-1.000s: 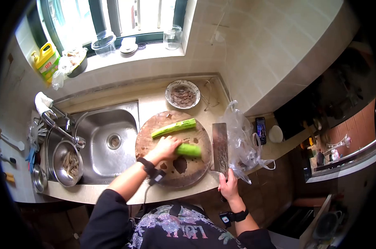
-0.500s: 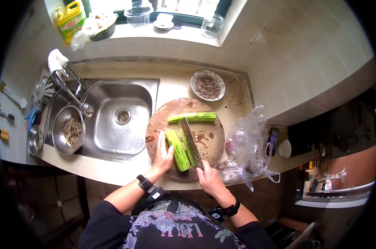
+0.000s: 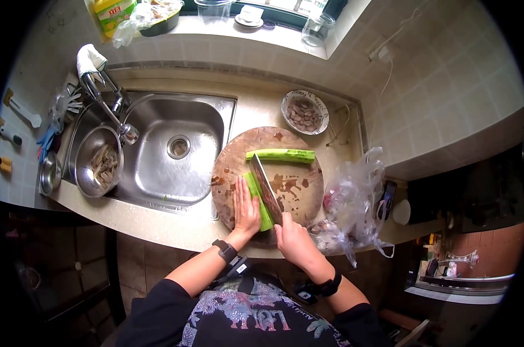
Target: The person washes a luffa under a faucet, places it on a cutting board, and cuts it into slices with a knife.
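Note:
My left hand [image 3: 246, 208] lies with fingers stretched out along a long piece of peeled green gourd [image 3: 266, 217], covering part of it. My right hand [image 3: 296, 240] grips the handle of a kitchen knife [image 3: 267, 189]. The blade stands on edge, close along the right side of that piece. Another long green gourd piece [image 3: 282, 155] lies crosswise beyond the knife tip. All of this is on a round wooden cutting board [image 3: 299, 202] with wet patches.
To the left are a steel sink [image 3: 152, 173] and a colander [image 3: 82, 168] holding what look like shrimp. A patterned bowl [image 3: 319, 126] with pale sliced pieces stands behind the board. Plastic bags [image 3: 354, 202] crowd its right side, beside a phone [image 3: 388, 194].
My left hand has moved from beside the gourd onto it, with its fingers now straight along the piece. The knife stays along the piece's right side. The whole view has shifted.

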{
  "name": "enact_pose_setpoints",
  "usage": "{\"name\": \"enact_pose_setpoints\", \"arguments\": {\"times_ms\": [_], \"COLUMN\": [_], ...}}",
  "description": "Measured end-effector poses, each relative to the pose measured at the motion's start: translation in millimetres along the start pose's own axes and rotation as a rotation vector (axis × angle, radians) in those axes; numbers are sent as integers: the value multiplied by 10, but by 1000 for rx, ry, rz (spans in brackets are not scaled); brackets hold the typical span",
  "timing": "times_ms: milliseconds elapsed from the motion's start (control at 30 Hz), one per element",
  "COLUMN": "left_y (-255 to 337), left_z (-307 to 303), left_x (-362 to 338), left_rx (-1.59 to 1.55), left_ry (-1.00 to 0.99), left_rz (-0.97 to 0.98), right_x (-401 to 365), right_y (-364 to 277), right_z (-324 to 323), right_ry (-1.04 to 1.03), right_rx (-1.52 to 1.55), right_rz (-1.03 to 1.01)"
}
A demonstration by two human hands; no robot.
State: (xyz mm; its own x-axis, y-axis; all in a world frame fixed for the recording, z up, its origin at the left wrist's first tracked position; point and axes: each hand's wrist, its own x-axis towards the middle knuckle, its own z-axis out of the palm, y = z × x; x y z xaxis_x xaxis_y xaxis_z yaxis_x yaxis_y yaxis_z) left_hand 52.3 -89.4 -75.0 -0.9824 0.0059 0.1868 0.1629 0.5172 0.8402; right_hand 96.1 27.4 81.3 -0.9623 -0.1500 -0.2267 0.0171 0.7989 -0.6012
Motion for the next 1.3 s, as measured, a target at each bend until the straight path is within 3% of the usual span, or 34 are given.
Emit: {"name": "enact_pose_setpoints", "arguments": {"times_ms": [400, 467, 733, 1033, 1300], "left_y": [34, 24, 20, 25, 37], "left_z": [-12, -5, 3, -27, -73], "left_x": [30, 9, -5, -9, 29], "left_rx": [15, 15, 17, 8, -15], "left_ry": [30, 37, 37, 38, 53], "left_rz": [2, 29, 5, -1, 67], "right_x": [211, 182, -25, -73, -114], "right_y": [36, -36, 45, 198, 440], "right_z": [-58, -109, 42, 273, 814], "right_ry": [-144, -220, -223, -156, 57], "right_rx": [25, 124, 147, 195, 124], "right_rz": [-2, 119, 161, 104, 32]}}
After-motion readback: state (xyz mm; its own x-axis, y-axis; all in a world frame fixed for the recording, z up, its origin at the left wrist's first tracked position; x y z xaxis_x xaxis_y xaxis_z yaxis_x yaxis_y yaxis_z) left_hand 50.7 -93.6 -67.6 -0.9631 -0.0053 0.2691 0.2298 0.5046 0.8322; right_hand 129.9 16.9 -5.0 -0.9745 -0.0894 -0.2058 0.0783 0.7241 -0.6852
